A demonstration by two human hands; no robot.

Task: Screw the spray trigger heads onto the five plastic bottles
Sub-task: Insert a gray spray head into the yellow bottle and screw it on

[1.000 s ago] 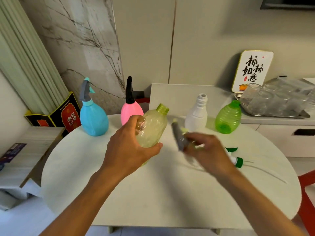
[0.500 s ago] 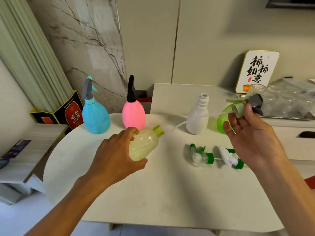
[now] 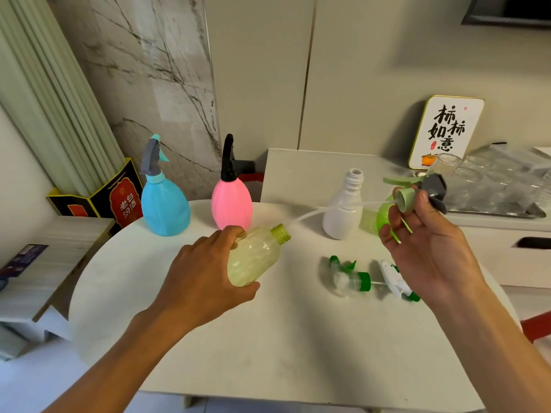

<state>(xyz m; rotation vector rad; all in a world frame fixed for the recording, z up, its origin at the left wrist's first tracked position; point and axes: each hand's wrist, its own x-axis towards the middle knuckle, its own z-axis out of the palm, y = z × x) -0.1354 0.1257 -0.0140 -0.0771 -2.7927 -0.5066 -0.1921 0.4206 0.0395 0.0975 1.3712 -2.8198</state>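
Left hand (image 3: 202,281) grasping tilted yellow bottle (image 3: 253,257) above the surface (image 3: 268,338); right hand (image 3: 426,248) pinching trigger head (image 3: 417,192). Dip tube (image 3: 313,214), seemingly at the neck, may buckle or miss; collar could cross-thread.

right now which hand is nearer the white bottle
Right. The right hand is raised just right of the white bottle; the left hand is farther, down-left across the table.
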